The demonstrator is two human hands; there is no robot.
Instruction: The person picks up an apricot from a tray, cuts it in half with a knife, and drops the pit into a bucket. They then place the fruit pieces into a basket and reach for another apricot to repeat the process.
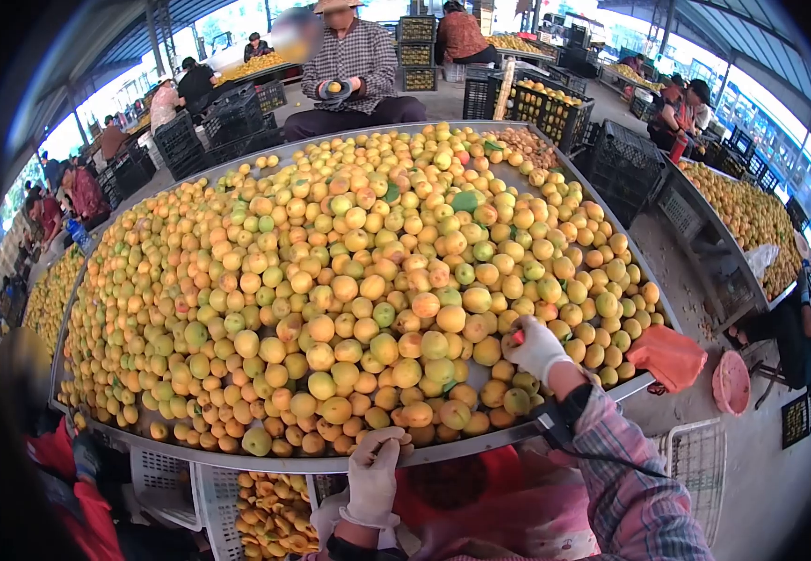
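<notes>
Yellow-orange apricots (340, 290) cover a large metal-rimmed table (480, 442) in front of me. My left hand (375, 477), in a white glove, is at the near rim with its fingers curled together; whatever they may hold is hidden. My right hand (536, 351), also in a white glove, reaches over the apricots at the right. Its fingers are closed around a small red object (518, 337), too small to name. Below my left hand, a white crate (218, 510) stands beside opened apricots (275, 519).
An orange cloth (667, 357) hangs over the right corner, near a pink basket (731, 381). Pits (527, 145) lie in the far corner. Opposite sits a person in a checked shirt (354, 65). Black crates (621, 168) and another apricot table (742, 215) stand at right.
</notes>
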